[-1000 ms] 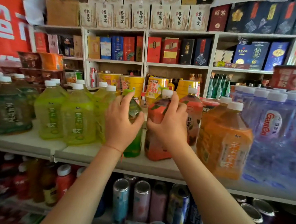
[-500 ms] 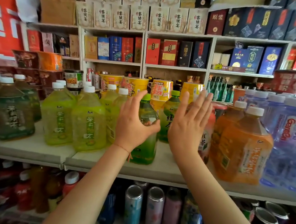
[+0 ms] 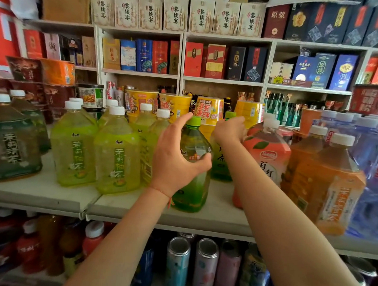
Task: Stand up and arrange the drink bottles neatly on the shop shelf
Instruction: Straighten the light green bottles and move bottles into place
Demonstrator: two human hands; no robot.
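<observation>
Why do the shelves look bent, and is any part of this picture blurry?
Head view: the wide-angle lens bows the shelf edge and stretches the water bottles at the right border, where they look soft; the green-capped bottle by the left hand is sharp; lighting is even and soft, with no harsh glare.

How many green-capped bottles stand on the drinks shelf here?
2. The front green-capped bottle is in the left hand; the rear green-capped bottle stands behind it, under the right hand. Others may be hidden behind the front rows.
</observation>
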